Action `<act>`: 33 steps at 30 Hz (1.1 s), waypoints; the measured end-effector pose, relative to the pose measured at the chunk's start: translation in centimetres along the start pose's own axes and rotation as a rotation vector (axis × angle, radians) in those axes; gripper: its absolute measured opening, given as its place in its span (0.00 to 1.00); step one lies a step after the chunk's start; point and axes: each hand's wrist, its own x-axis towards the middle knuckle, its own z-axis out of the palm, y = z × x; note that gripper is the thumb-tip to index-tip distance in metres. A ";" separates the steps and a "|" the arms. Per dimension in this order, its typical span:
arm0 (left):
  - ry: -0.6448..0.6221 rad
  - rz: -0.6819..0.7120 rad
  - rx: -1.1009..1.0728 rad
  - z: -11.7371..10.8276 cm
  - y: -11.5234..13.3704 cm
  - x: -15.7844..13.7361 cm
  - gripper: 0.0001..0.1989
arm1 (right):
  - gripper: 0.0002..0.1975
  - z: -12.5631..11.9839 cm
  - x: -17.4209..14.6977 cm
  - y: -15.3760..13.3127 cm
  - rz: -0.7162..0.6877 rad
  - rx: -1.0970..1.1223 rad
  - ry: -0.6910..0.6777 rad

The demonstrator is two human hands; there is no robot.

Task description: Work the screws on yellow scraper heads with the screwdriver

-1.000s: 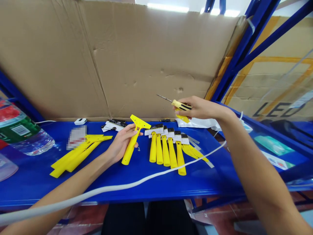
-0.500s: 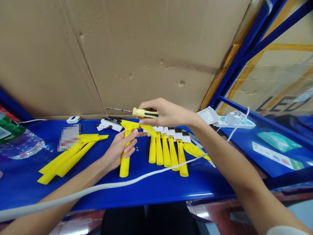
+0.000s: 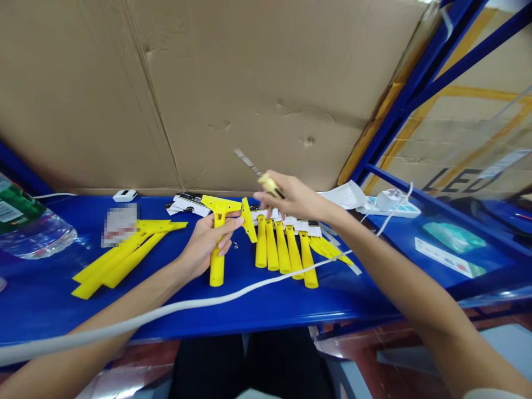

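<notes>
My left hand (image 3: pixel 213 239) is wrapped around a yellow scraper handle (image 3: pixel 216 269), its wide head pointing up. A separate flat yellow piece with holes (image 3: pixel 249 221) stands at my left thumb tip, beside the head; it seems pinched there. My right hand (image 3: pixel 286 194) grips a screwdriver (image 3: pixel 270 184) with a yellow handle, its shaft raised to the upper left and blurred, apart from the scraper. Small screws (image 3: pixel 235 245) lie on the blue table just right of the left hand.
Several yellow scrapers (image 3: pixel 272 249) lie in a row on the right, with flat yellow pieces (image 3: pixel 328 247) beside them. More yellow handles (image 3: pixel 120 260) lie left near a bottle (image 3: pixel 37 227). A white cable (image 3: pixel 195 303) crosses in front; a power strip (image 3: pixel 390 206) sits back right.
My right hand has moved right, away from the scraper head, and the screwdriver has swung from level to pointing up. The flat yellow piece now stands steeper beside my left thumb.
</notes>
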 end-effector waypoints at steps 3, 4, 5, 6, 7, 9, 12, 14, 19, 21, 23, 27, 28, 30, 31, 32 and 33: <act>-0.012 0.011 0.049 -0.4 0.0 0.0 0.22 | 0.19 -3.8 -1.6 2.9 0.237 -0.286 0.034; -0.018 0.011 0.058 -0.4 0.0 -0.1 0.22 | 0.17 -5.0 -2.2 4.2 0.357 -0.374 -0.019; -0.024 0.010 0.067 -0.5 0.0 -0.1 0.22 | 0.16 -6.2 -2.8 5.6 0.433 -0.413 -0.035; -0.030 0.008 0.078 -0.4 0.0 -0.1 0.22 | 0.15 -7.1 -3.4 6.9 0.487 -0.429 -0.057; -0.036 0.005 0.092 -0.4 0.0 -0.2 0.22 | 0.14 -7.8 -4.1 8.2 0.540 -0.427 -0.102; -0.048 -0.004 0.125 -0.2 0.0 -0.3 0.21 | 0.14 -8.4 -5.3 10.6 0.628 -0.403 -0.188; -0.059 -0.018 0.153 0.0 -0.2 -0.4 0.21 | 0.16 -8.2 -6.7 13.0 0.711 -0.365 -0.306; -0.062 -0.019 0.151 -0.1 -0.2 -0.4 0.21 | 0.16 -7.8 -7.1 13.9 0.730 -0.360 -0.353; -0.065 -0.036 0.144 -0.3 -0.2 -0.2 0.21 | 0.09 -6.9 -7.0 14.5 0.762 -0.393 -0.455; -0.064 -0.040 0.144 -0.2 -0.2 -0.2 0.21 | 0.09 -6.6 -7.0 14.4 0.777 -0.426 -0.476; -0.061 -0.041 0.143 -0.1 -0.1 -0.2 0.21 | 0.11 -6.6 -6.9 14.1 0.782 -0.472 -0.475; -0.061 -0.053 0.156 0.0 0.0 -0.3 0.21 | 0.08 -8.4 -6.5 12.6 0.717 -0.598 -0.337; -0.068 -0.060 0.159 0.0 0.0 -0.3 0.20 | 0.08 -9.1 -6.2 11.9 0.683 -0.630 -0.259; -0.079 -0.076 0.157 -0.1 -0.1 -0.2 0.20 | 0.07 -10.1 -5.6 10.1 0.588 -0.664 -0.088; -0.083 -0.084 0.155 -0.1 -0.2 -0.2 0.20 | 0.06 -10.3 -5.2 8.9 0.536 -0.663 -0.010; -0.089 -0.092 0.155 -0.1 -0.3 -0.1 0.20 | 0.06 -10.3 -4.7 7.6 0.478 -0.649 0.054; -0.093 -0.097 0.160 -0.2 -0.4 -0.1 0.19 | 0.07 -10.0 -4.2 6.3 0.418 -0.618 0.098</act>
